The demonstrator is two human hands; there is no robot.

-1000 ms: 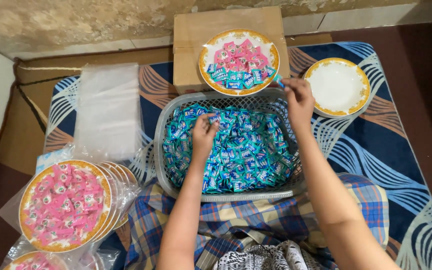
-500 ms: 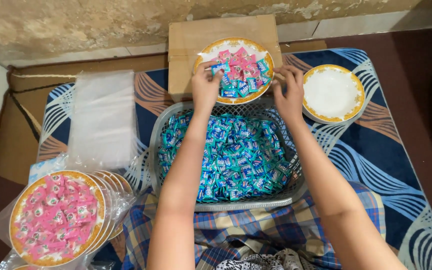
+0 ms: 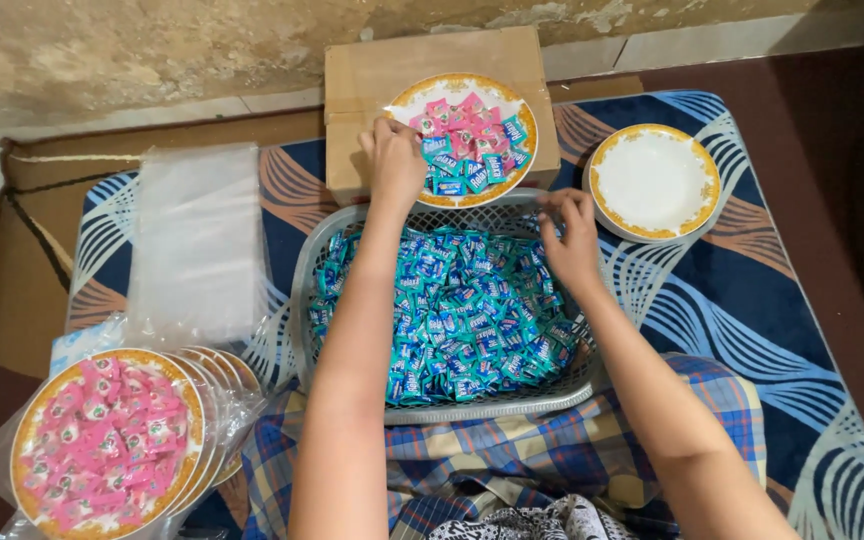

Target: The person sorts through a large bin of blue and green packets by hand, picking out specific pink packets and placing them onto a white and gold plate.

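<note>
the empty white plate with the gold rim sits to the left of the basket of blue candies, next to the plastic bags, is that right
Not quite. In the head view the empty plate lies to the right of the basket, beyond the right hand. The plastic bags lie to the basket's left.

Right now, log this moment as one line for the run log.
left hand: on plate of candies atop cardboard box | right hand: over basket of blue candies far rim | empty plate: right of box

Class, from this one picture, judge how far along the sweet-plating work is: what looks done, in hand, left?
Done: wrapped plates of pink sweets stacked at lower left. In hand: the left hand rests on the part-filled plate; the right hand is at the basket rim. Left: an empty plate and many blue sweets.
</note>
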